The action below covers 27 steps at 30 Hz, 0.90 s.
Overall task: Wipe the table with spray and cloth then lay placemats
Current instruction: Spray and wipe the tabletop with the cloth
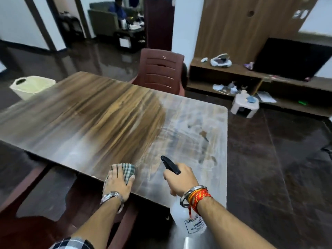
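A wooden table (100,112) fills the middle of the head view; its right part looks wet and streaked. My left hand (118,182) lies flat on a checked cloth (128,168) at the table's near edge, pressing it down. My right hand (180,178) grips a clear spray bottle (186,218) with a black trigger head (169,164), held just above the near right part of the table, nozzle pointing away over the wet area. No placemats are in view.
A maroon plastic chair (159,71) stands at the far side of the table. A pale bin (32,86) sits on the floor at left. A small white stool (245,106) and a low wooden TV unit (251,76) are at right. Dark chair arms lie below the near edge.
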Each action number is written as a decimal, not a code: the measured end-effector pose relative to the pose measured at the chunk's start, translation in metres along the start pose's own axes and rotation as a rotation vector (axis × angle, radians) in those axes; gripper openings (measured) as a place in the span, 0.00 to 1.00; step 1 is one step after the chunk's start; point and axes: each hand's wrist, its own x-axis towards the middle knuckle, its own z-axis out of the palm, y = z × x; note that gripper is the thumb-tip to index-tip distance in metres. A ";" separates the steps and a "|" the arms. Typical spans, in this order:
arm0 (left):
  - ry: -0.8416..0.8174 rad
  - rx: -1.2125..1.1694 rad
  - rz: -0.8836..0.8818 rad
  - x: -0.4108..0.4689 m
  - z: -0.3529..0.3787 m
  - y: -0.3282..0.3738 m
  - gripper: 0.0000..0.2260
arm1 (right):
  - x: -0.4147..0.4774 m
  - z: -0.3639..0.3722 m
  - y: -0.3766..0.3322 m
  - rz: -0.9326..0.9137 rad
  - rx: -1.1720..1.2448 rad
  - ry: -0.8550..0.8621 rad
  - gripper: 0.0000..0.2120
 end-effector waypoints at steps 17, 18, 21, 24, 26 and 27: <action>0.279 -0.180 -0.832 0.081 0.003 0.027 0.34 | 0.223 -0.042 -0.034 -0.069 -0.322 -0.287 0.13; 0.274 -0.176 -0.843 0.082 0.003 0.028 0.34 | 0.231 -0.047 -0.033 -0.056 -0.331 -0.298 0.13; 0.277 -0.160 -0.872 0.084 0.007 0.025 0.33 | 0.253 -0.062 -0.033 -0.075 -0.375 -0.354 0.12; 0.257 -0.143 -0.915 0.085 0.005 0.027 0.33 | 0.275 -0.084 -0.029 -0.120 -0.436 -0.418 0.12; 0.236 -0.189 -0.976 0.084 0.007 0.037 0.33 | 0.290 -0.102 -0.022 -0.149 -0.477 -0.460 0.09; 0.239 -0.211 -1.009 0.081 0.011 0.045 0.34 | 0.297 -0.113 -0.018 -0.183 -0.499 -0.480 0.09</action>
